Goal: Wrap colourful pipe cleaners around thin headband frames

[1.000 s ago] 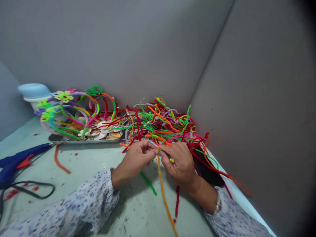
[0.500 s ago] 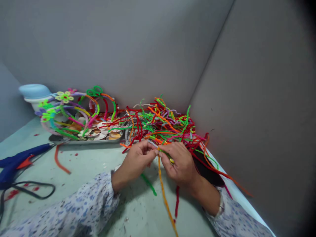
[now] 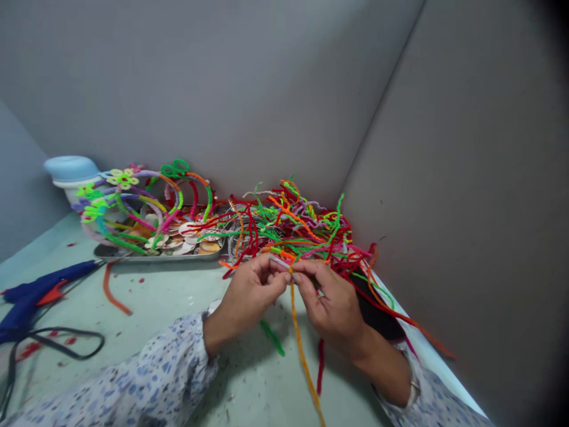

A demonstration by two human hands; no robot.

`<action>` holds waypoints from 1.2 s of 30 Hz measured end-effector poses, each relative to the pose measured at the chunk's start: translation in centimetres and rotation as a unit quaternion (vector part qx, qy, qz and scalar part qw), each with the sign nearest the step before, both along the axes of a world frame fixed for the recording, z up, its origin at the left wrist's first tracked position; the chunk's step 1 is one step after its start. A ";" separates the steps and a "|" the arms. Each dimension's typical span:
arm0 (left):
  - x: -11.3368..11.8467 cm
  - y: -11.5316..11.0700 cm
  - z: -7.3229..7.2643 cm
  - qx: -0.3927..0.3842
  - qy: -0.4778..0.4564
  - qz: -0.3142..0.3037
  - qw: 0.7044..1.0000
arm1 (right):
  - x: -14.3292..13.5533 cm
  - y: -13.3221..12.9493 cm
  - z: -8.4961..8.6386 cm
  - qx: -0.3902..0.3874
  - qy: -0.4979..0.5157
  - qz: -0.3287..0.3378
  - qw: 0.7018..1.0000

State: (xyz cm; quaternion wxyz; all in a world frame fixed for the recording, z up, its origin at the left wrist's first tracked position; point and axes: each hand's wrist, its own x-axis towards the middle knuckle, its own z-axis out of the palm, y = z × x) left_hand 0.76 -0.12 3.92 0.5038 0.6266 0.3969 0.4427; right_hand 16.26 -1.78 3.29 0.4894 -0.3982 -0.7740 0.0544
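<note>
My left hand is closed, with its thumb and fingertips pinching a pale lavender band that is mostly hidden by the fingers. My right hand pinches the yellow-orange pipe cleaner where it meets the band. The pipe cleaner's long free end hangs down toward the table's near edge. Both sets of fingertips nearly touch. Under the hands, a green pipe cleaner and a dark red one show on the table.
A heap of colourful pipe cleaners lies behind my hands, beside wire coils. Left of it, a metal tray holds round discs and flower-decorated headbands. A blue glue gun with its cord, an orange strip and a blue-lidded container are farther left.
Both hands have shifted slightly right with the band and yellow-orange pipe cleaner. My right fingers have moved round at the join, and the green-and-yellow piece under them is now mostly hidden.
</note>
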 end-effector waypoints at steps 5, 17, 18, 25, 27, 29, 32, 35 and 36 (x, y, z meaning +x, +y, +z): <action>-0.1 -0.6 0.3 0.035 0.011 0.006 0.999 | -0.2 -0.7 0.7 -0.003 0.009 0.014 1.000; -0.3 -1.4 0.6 0.168 0.069 0.073 0.981 | -0.2 -1.5 1.5 -0.013 0.029 0.037 0.999; -0.3 -1.4 0.5 0.174 0.072 0.078 0.979 | -0.2 -1.6 1.5 -0.010 0.026 0.040 0.999; 0.0 -1.0 1.5 0.082 0.070 0.053 0.993 | 0.0 -0.8 0.9 0.015 0.004 0.027 1.000; -0.1 -0.7 1.9 0.011 0.045 0.013 0.999 | 0.1 -0.2 0.4 0.021 0.001 0.020 1.000; -0.3 -0.3 2.1 -0.055 0.021 -0.024 0.998 | 0.2 0.2 -0.1 0.029 -0.009 0.020 0.999; -0.7 0.1 2.1 -0.119 -0.005 -0.054 0.991 | 0.4 0.7 -0.7 0.040 -0.025 0.020 0.999; -1.0 0.3 1.8 -0.160 -0.041 -0.076 0.983 | 0.7 0.9 -1.2 0.056 -0.047 0.022 0.997; -1.0 0.3 1.6 -0.175 -0.055 -0.079 0.980 | 0.7 0.9 -1.3 0.063 -0.055 0.024 0.996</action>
